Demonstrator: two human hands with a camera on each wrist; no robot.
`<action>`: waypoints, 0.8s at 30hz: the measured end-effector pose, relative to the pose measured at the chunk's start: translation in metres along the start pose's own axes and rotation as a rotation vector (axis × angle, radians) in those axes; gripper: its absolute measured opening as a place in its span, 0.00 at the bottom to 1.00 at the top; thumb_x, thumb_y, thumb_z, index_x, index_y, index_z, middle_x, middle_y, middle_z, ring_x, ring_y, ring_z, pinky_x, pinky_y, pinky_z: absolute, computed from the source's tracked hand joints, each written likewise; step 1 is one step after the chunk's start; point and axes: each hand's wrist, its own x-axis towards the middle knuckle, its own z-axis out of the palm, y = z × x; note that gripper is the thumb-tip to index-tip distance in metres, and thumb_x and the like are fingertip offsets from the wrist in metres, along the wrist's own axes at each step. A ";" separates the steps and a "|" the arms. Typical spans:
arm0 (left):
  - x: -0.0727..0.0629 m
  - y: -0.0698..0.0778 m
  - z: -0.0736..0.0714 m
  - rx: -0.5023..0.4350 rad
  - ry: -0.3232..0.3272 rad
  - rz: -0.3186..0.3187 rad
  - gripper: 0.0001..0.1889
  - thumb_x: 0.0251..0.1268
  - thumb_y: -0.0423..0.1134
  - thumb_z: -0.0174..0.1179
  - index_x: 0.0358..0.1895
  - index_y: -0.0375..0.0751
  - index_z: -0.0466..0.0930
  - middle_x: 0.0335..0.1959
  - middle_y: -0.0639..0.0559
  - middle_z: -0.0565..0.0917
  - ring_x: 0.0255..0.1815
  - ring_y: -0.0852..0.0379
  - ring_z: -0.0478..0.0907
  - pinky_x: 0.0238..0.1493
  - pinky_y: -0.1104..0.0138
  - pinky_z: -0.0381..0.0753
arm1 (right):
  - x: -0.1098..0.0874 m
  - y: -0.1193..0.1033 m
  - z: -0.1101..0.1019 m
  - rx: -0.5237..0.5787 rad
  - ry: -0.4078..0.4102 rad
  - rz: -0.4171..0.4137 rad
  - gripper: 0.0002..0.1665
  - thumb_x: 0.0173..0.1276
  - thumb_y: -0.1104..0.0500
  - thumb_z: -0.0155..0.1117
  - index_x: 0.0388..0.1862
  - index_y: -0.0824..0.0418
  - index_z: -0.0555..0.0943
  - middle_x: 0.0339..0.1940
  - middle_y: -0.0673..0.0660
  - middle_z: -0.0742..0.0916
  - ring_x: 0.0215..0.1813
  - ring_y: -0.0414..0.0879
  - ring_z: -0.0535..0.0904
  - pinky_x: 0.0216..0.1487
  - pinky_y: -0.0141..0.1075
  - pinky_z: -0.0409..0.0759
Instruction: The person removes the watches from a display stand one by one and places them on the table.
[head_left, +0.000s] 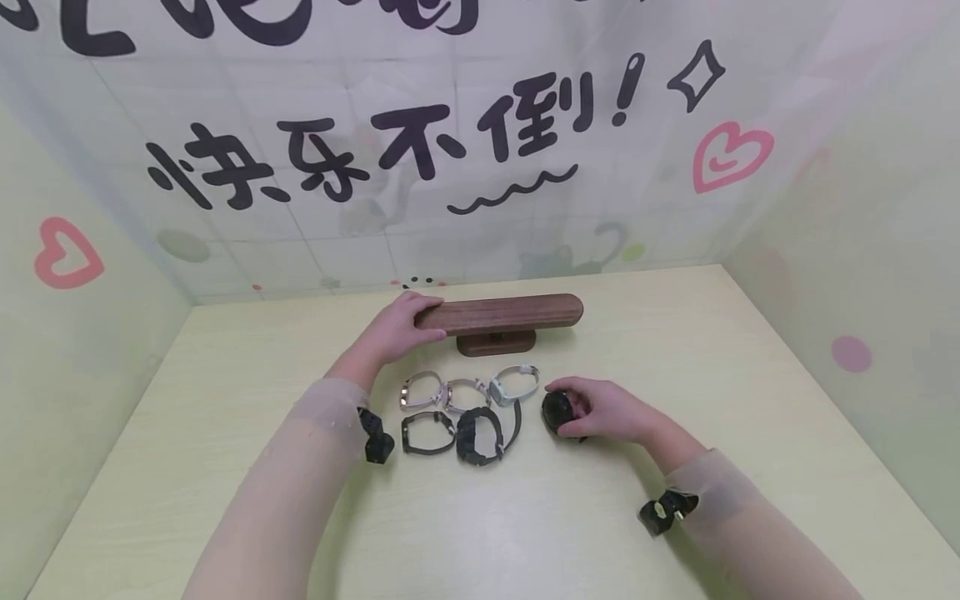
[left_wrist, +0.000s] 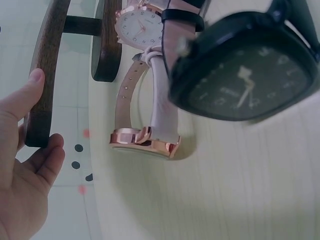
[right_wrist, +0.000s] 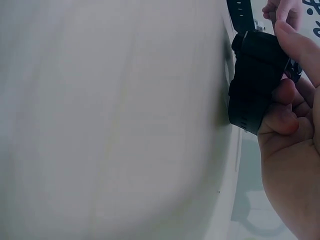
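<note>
My left hand (head_left: 395, 327) grips the left end of a dark wooden bar (head_left: 506, 313) on a small wooden base; the left wrist view shows thumb and fingers around that end. My right hand (head_left: 603, 408) pinches a black watch (head_left: 557, 411) with a round face, low over the table. Between the hands lie a rose-gold watch with a pale strap (left_wrist: 145, 140), another pale pink-strapped watch (head_left: 465, 394), a light blue watch (head_left: 516, 385), a slim black watch (head_left: 427, 433) and a chunky black watch (head_left: 480, 435).
The pale wooden table (head_left: 480, 533) meets a printed backdrop (head_left: 360, 250) behind the stand. Side panels (head_left: 840, 275) rise at left and right. A small black camera sits at each wrist.
</note>
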 end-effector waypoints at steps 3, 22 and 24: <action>0.000 0.000 0.001 0.003 0.012 0.013 0.33 0.59 0.46 0.64 0.67 0.41 0.66 0.60 0.41 0.68 0.60 0.41 0.67 0.63 0.50 0.62 | 0.001 -0.002 0.001 -0.029 0.000 -0.019 0.35 0.53 0.56 0.74 0.59 0.60 0.73 0.25 0.47 0.75 0.29 0.40 0.71 0.35 0.33 0.73; 0.000 -0.001 0.000 0.001 -0.007 -0.007 0.33 0.59 0.46 0.64 0.67 0.42 0.65 0.60 0.42 0.68 0.61 0.42 0.66 0.64 0.50 0.62 | 0.003 -0.010 0.005 -0.016 -0.030 -0.002 0.36 0.55 0.55 0.73 0.62 0.61 0.72 0.27 0.47 0.76 0.30 0.41 0.71 0.34 0.33 0.72; 0.000 -0.001 0.000 0.003 -0.007 -0.007 0.33 0.59 0.47 0.64 0.67 0.42 0.65 0.61 0.41 0.68 0.61 0.42 0.66 0.64 0.50 0.61 | 0.004 -0.011 0.006 -0.010 -0.039 -0.004 0.36 0.55 0.55 0.73 0.62 0.61 0.71 0.27 0.47 0.76 0.30 0.41 0.71 0.34 0.33 0.72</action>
